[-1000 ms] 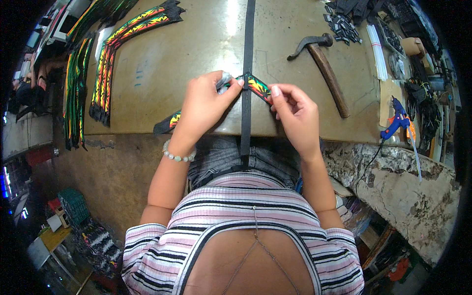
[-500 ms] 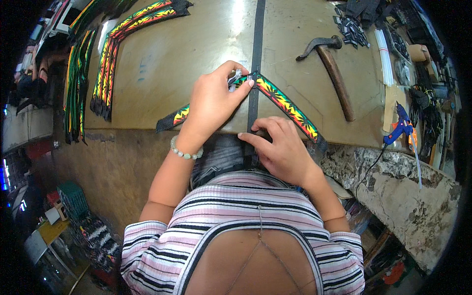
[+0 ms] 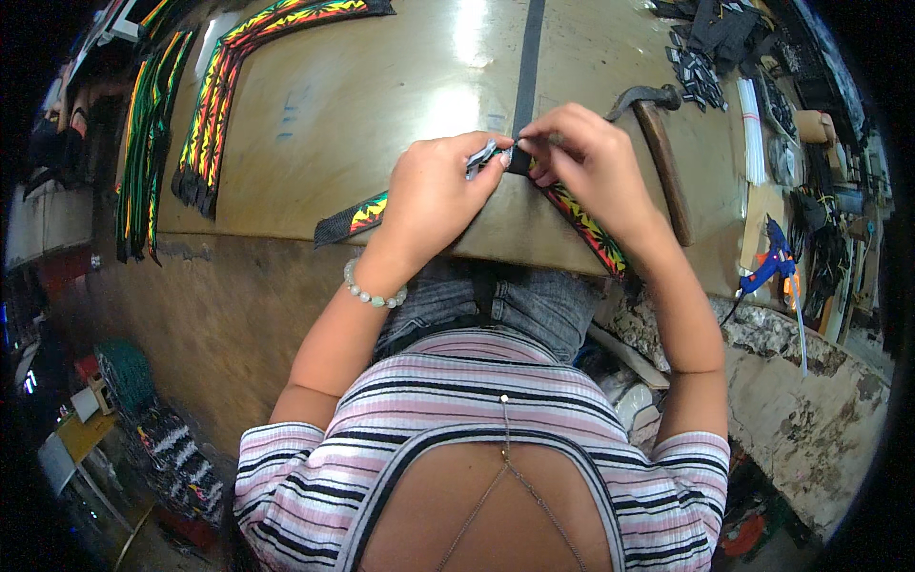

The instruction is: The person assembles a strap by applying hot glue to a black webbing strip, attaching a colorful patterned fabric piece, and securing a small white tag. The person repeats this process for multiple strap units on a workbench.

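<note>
- Nearest, well this side of the hammer, is the person's own body: a striped top [image 3: 434, 370] in white, pink and black, and grey jeans [image 3: 543, 303].
- A bracelet [image 3: 374, 297] of pale beads circles the left wrist, nearer and to the left of the hammer.
- The patterned strap [image 3: 583, 227], black with red, yellow and green, lies bent at the near edge of the brown worktop [image 3: 362, 105], left of the hammer; its two ends angle toward the person.
- The left hand [image 3: 443, 195], left of the hammer, has thumb and fingers clamped on the strap at its bend, along with something small and greyish, too small to tell.
- The right hand [image 3: 596, 157], just left of the hammer's handle, has its fingertips together at a black strip [image 3: 529, 71] by the bend; the fingers hide whether they grip it.
- A blue glue gun [image 3: 770, 265] sits nearer than the hammer and to its right.
- The hammer [image 3: 664, 172], wooden-handled, lies with its dark metal head away from the person.
- White sticks [image 3: 750, 132] lie to the hammer's right.
- More patterned straps [image 3: 217, 124] lie in a bundle, well left of the hammer.
- Small black pieces [image 3: 699, 78] are heaped just beyond the hammer's head, to its right.
</note>
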Demonstrator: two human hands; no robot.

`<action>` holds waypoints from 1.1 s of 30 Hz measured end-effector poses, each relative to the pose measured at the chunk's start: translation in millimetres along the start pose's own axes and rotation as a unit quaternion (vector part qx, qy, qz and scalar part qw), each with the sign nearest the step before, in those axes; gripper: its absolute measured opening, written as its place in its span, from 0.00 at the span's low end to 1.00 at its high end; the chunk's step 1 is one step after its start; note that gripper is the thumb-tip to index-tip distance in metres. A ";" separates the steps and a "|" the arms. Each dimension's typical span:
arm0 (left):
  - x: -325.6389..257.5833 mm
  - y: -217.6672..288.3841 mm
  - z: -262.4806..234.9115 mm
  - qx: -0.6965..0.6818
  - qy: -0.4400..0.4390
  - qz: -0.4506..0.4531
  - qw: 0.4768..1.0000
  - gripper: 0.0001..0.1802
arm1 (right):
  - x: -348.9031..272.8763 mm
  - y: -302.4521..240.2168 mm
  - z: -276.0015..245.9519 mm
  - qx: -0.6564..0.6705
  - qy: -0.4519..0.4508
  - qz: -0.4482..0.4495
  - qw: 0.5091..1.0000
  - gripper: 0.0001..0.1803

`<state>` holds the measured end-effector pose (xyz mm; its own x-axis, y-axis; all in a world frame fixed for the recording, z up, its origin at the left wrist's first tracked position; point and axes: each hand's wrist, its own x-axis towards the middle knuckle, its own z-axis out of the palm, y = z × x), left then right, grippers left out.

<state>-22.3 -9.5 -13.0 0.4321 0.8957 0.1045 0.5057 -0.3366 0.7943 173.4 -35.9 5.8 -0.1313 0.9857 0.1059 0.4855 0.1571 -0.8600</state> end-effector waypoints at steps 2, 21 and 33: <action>1.3 -1.5 0.5 -0.017 0.009 0.015 1.000 0.11 | 10.9 4.2 -5.5 0.081 -0.050 0.101 0.990 0.07; 2.8 2.6 -6.7 -0.021 -0.023 -0.019 0.999 0.11 | 15.7 8.6 -3.6 0.066 -0.049 0.138 0.987 0.07; -1.0 4.3 3.9 0.065 0.015 0.014 0.998 0.16 | 22.9 2.2 -4.2 0.011 -0.048 0.202 0.978 0.10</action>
<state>-17.6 -13.0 -12.1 0.4266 0.8928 0.1447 0.5867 -0.3949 0.7070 175.1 -12.7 8.4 -0.0133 0.9568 -0.2903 0.4965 -0.2457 -0.8326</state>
